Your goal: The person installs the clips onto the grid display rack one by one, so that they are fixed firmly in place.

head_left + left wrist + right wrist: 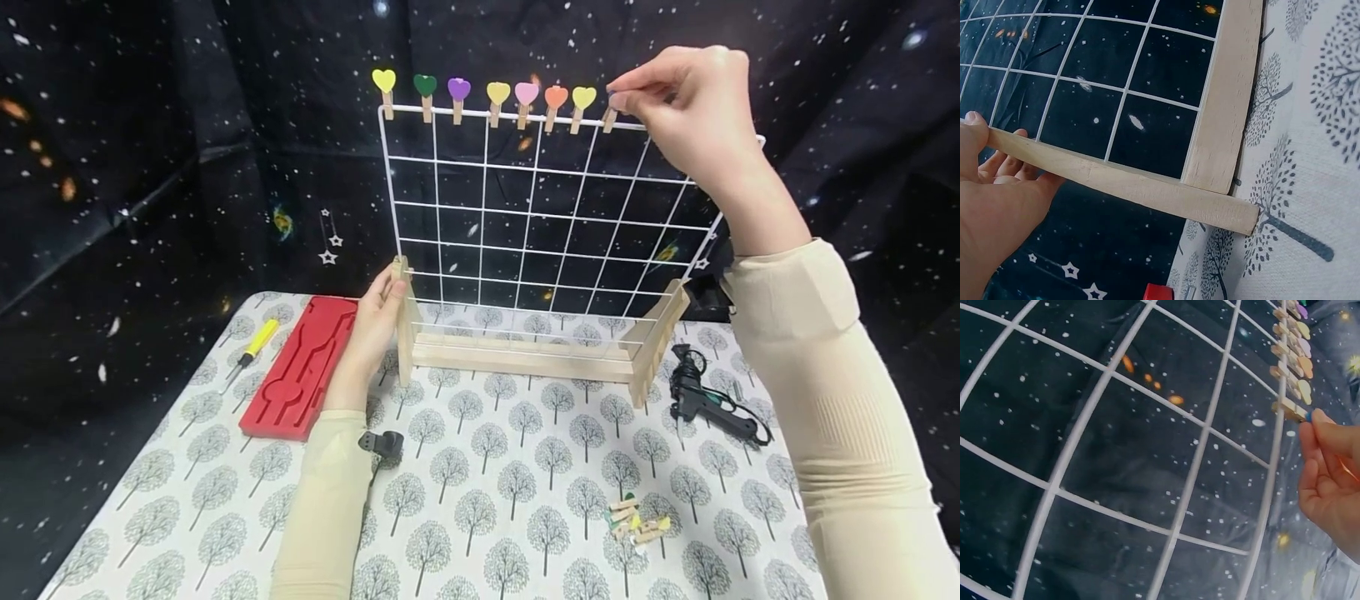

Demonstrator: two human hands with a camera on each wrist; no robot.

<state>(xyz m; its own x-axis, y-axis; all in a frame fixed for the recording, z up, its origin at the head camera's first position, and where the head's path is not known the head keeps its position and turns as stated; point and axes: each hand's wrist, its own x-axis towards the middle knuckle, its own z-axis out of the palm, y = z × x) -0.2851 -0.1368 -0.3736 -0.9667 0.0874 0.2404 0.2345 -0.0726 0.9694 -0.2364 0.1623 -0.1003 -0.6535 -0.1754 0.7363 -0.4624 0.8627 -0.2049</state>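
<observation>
A white wire grid [510, 217] stands upright in a wooden stand [517, 357]. Along its top wire sits a row of several small wooden clothespins with coloured hearts, among them a purple-heart clothespin [458, 100] and an orange-heart clothespin [555, 107]. At the row's right end my right hand [701, 112] pinches one more clothespin [610, 118] between thumb and fingertips. Its jaws are at the top wire; its bluish top [1309, 416] is mostly covered by the fingers. My left hand [378, 317] grips the stand's left wooden upright [1116, 178], thumb on one side and fingers on the other.
A small pile of loose clothespins [636, 521] lies on the tree-print cloth at front right. A black glue gun [708, 404] with its cord lies right of the stand. To the left are a red plastic tray [300, 367] and a yellow-handled screwdriver [258, 340].
</observation>
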